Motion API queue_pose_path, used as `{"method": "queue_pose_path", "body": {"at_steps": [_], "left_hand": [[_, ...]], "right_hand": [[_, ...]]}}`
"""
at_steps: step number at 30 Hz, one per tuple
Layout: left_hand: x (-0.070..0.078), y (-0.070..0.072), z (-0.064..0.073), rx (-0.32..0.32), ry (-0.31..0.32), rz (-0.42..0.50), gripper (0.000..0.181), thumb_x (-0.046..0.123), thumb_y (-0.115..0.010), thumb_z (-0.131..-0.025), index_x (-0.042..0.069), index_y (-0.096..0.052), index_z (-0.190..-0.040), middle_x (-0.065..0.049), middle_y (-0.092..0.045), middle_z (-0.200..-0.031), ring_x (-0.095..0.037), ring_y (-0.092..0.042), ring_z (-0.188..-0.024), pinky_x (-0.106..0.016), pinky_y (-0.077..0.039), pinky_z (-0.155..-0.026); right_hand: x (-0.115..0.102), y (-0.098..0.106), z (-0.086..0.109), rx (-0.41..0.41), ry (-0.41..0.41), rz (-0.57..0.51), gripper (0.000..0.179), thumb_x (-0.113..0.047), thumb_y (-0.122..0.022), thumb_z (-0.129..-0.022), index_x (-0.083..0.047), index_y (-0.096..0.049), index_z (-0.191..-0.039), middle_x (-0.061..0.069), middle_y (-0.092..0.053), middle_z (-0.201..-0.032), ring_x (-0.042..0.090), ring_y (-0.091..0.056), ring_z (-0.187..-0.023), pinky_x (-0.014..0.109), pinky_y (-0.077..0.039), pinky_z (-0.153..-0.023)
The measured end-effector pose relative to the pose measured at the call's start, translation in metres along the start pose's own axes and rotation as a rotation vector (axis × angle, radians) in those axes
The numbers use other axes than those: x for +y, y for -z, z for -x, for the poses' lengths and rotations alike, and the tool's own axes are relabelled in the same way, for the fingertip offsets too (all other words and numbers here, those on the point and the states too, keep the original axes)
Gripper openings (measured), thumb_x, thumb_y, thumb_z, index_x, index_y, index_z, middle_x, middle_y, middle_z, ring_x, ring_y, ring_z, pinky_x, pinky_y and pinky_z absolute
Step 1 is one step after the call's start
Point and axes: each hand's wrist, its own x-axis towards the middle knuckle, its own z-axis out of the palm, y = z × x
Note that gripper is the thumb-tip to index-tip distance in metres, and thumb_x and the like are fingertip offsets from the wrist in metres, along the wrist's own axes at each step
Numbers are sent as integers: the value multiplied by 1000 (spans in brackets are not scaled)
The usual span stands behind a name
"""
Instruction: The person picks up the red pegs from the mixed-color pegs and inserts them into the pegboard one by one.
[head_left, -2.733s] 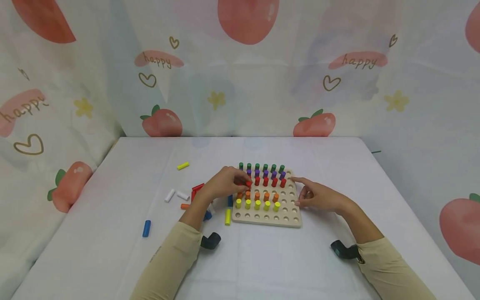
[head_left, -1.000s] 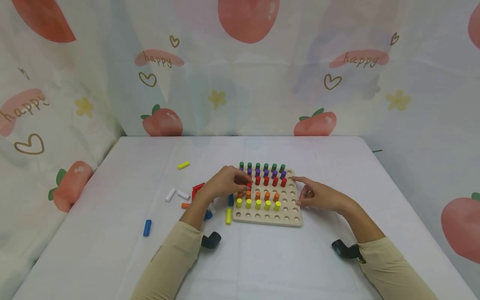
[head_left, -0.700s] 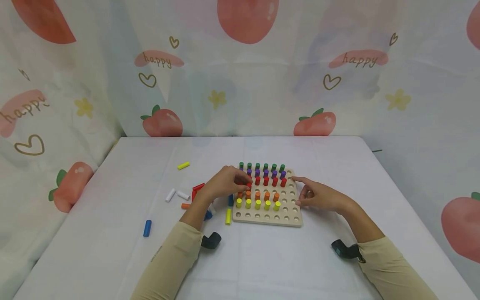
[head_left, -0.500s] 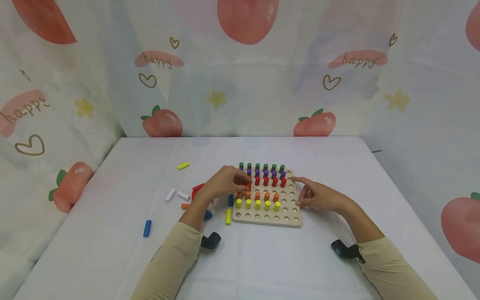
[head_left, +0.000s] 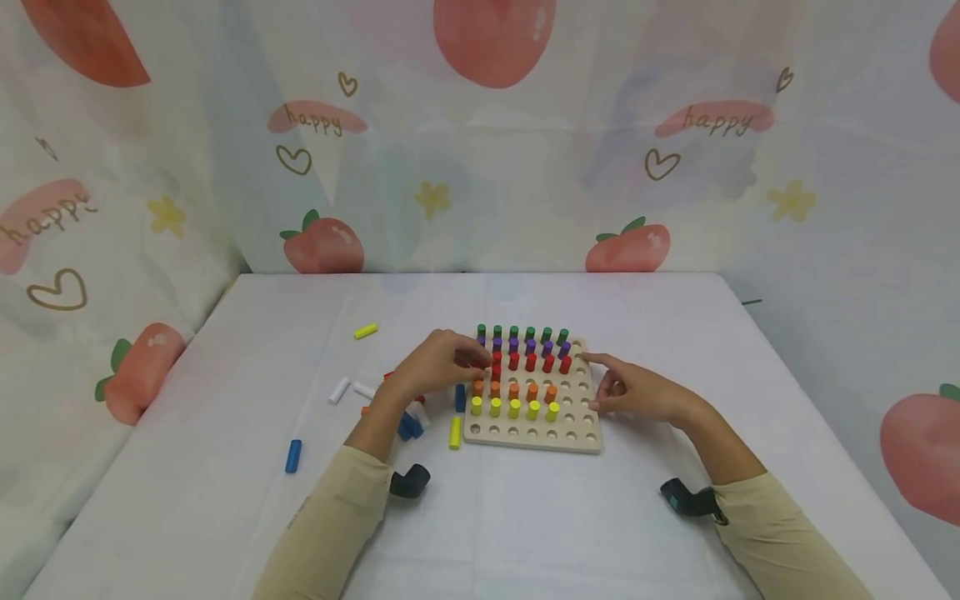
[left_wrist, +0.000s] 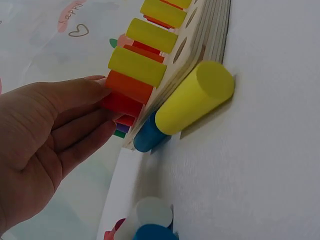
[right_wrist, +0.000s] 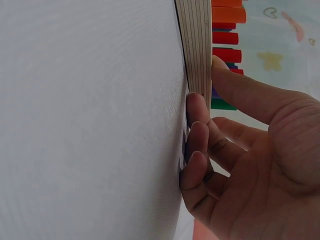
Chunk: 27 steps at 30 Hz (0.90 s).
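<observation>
A wooden pegboard carries rows of green, purple, red, orange and yellow pegs. At its left side is my left hand, its fingertips beside a red peg standing in the second column. In the left wrist view, thumb and fingers are parted around the near red peg, next to an orange peg; no clear grip shows. Part of the first column is hidden by this hand. My right hand touches the board's right edge with a stretched index finger and thumb; its other fingers are curled near the tabletop.
Left of the board lie a yellow peg and a blue peg. Several loose pegs sit partly behind the left forearm, with white pegs close by. Another blue peg and a yellow peg lie farther out.
My left hand has drawn slightly left from the red peg it was pinching, which now stands upright on the board and shows more fully. The right hand stays at the edge.
</observation>
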Motion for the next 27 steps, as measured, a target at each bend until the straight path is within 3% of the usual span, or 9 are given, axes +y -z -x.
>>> {"method": "queue_pose_path", "body": {"at_steps": [15, 27], "left_hand": [[-14, 11, 11, -15, -41, 7, 26, 8, -79, -93, 11, -77, -118, 0, -75, -112, -12, -69, -102, -30, -56, -92], [-26, 23, 26, -5, 23, -17, 24, 9, -78, -94, 11, -77, -117, 2, -74, -109, -14, -68, -102, -32, -55, -93]], "right_hand": [[-2, -1, 2, -9, 3, -28, 83, -23, -78, -95, -7, -30, -161, 7, -58, -97, 25, -52, -85, 36, -45, -71], [0, 0, -1, -11, 24, -27, 83, -24, -78, -95, -7, -31, -161, 7, -58, -97, 24, -52, -85, 35, -45, -70]]}}
